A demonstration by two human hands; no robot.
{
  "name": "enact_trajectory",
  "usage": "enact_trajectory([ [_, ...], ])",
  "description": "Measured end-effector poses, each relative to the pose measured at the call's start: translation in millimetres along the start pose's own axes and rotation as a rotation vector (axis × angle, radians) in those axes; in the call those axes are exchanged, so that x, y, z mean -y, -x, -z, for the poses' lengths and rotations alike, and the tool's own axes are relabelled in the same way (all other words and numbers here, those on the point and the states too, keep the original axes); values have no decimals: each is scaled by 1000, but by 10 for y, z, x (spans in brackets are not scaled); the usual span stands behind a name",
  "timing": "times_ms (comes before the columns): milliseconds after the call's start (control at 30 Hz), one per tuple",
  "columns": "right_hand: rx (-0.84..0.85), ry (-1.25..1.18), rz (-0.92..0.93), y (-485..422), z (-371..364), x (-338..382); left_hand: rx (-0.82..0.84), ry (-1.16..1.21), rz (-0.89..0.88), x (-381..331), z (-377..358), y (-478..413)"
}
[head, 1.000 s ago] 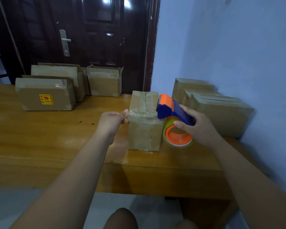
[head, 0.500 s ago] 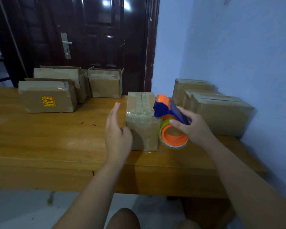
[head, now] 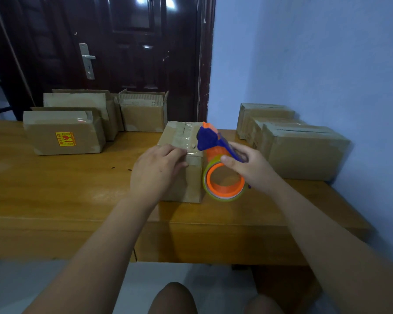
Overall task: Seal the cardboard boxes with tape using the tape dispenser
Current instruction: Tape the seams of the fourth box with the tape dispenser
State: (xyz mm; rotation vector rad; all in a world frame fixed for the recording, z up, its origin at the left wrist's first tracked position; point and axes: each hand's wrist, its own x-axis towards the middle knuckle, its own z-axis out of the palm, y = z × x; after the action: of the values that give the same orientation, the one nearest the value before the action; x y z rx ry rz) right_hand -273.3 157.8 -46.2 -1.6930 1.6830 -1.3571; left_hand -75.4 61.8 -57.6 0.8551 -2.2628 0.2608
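Note:
A small cardboard box [head: 192, 177] stands in the middle of the wooden table [head: 55, 189], with clear tape along its top seam. My left hand [head: 156, 169] lies flat over the box's near left top corner, fingers straight and pressing on the tape. My right hand [head: 251, 167] grips the blue handle of the tape dispenser [head: 218, 159], which carries an orange-cored roll of clear tape. The dispenser's blue and orange head sits at the box's right top edge.
Three brown boxes [head: 304, 150] stand in a row along the blue wall on the right. Three more boxes [head: 64, 132] sit at the back left, some with flaps up, one with a yellow label. A dark door [head: 123, 53] is behind the table.
My left hand moved from beside the box's left face onto its top corner and now presses there. The dispenser in my right hand stayed at the box's right top edge.

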Motion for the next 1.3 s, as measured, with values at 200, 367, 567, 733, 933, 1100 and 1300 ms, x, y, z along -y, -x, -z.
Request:
enact_trajectory([
  [200,-32,88,108,2,236,127,29,0,-46,104,-5,7],
  [367,5,396,179,28,305,136,7,-37,-108,121,-16,9],
  [567,5,207,99,100,434,12,1,-47,-120,136,-5,0],
  [733,-23,211,88,125,570,-5,-7,-53,-154,146,-15,5],
  [933,90,639,77,185,661,-80,18,-64,-159,173,-37,-7],
  [1100,-33,217,128,151,855,-22,4,-63,-184,188,-40,-8],
  [1300,112,679,51,206,778,28,-18,-42,-171,179,-75,-10],
])
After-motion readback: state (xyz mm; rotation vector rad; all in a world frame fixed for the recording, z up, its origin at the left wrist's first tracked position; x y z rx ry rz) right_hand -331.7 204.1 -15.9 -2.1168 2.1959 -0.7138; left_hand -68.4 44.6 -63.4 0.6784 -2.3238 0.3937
